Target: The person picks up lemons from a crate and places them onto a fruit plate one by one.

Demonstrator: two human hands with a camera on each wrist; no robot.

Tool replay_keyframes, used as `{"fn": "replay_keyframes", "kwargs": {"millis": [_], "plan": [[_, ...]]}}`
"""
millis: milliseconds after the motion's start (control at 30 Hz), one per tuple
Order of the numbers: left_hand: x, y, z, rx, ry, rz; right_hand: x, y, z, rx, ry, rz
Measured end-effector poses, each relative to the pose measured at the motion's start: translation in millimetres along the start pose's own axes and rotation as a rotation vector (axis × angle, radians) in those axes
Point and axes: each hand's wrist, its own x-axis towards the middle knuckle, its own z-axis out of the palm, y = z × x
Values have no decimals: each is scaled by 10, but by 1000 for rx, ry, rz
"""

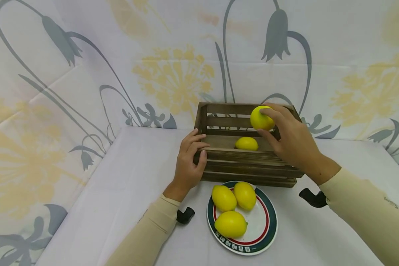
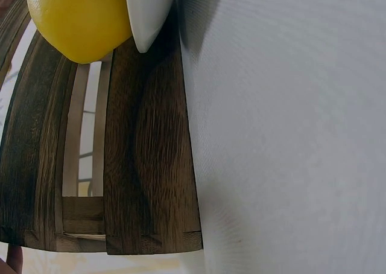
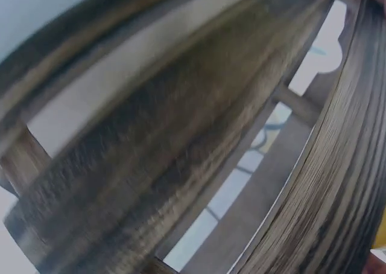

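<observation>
In the head view my right hand [image 1: 294, 135] pinches a yellow lemon [image 1: 262, 118] between fingers and thumb, above the right part of a dark wooden slatted crate [image 1: 246, 166]. A second lemon [image 1: 247, 143] lies on the crate's floor. My left hand [image 1: 191, 159] rests on the crate's left end, fingers over the edge and thumb against the front. The left wrist view shows the crate's front slats [image 2: 157, 147] close up, with a lemon [image 2: 78, 20] at the top. Crate slats [image 3: 151, 129] fill most of the right wrist view, slightly blurred.
A white plate [image 1: 257, 229] with a green and red rim stands right in front of the crate, holding three lemons [image 1: 231, 224]. White cloth [image 1: 136, 177] covers the table. Behind hangs a flower-patterned cloth [image 1: 173, 44].
</observation>
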Motion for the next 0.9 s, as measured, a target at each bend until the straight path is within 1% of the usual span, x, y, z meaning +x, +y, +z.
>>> {"fn": "replay_keyframes", "kwargs": {"millis": [333,567,900], "plan": [[10,15,-7,1,-3,-5,-240,-214,-43,21,49,-59],[10,15,-1,-5,1,-2,-402,-357,-35,84,50,-26],[11,14,-8,6,-3,-8,-593,-507,-37,153,124,-25]]}}
